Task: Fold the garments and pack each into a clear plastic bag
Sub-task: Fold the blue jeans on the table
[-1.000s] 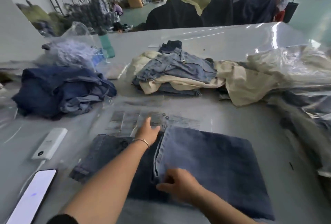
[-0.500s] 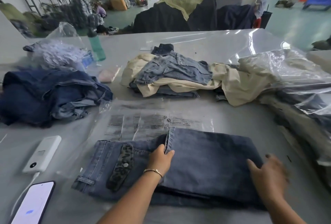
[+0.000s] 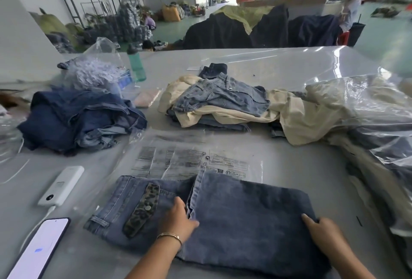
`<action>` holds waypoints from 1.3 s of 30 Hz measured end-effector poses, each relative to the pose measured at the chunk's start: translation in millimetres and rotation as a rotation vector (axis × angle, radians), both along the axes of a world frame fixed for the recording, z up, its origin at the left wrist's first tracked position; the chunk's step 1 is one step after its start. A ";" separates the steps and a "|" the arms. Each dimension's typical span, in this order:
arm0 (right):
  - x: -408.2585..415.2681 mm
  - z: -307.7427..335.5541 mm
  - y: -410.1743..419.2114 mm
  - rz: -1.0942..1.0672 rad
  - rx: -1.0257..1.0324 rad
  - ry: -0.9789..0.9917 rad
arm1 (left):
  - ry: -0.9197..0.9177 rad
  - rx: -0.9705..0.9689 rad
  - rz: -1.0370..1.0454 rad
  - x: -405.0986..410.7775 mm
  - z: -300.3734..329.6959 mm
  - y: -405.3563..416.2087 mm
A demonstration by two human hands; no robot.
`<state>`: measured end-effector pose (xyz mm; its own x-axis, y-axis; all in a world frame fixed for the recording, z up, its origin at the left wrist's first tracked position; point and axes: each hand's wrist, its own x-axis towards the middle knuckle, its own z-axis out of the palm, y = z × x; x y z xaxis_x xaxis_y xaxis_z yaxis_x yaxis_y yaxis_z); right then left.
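Folded jeans (image 3: 245, 218) on flat clear bag (image 3: 191, 160), outside it, under both hands (image 3: 178, 218)

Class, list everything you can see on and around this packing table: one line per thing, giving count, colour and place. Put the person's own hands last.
Folded jeans: one, blue, near centre.
Clear plastic bag: one, printed, flat behind the jeans.
Denim pile: one, dark blue, left.
Mixed garment pile: one, cream and blue, centre back.
Bagged garments: several, right edge.
Bottle: one, green, back left.
Power bank: one, white, left.
Phone: one, screen lit, near left.
Left hand: on the jeans' fold.
Right hand: at the jeans' right edge.
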<state>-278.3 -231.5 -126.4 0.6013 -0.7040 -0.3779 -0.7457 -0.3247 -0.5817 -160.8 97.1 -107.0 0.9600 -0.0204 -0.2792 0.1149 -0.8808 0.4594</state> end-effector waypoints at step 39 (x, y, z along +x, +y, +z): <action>-25.3 -2.0 58.3 -0.181 -0.081 -0.056 | 0.200 -1.345 0.908 25.2 4.5 159.9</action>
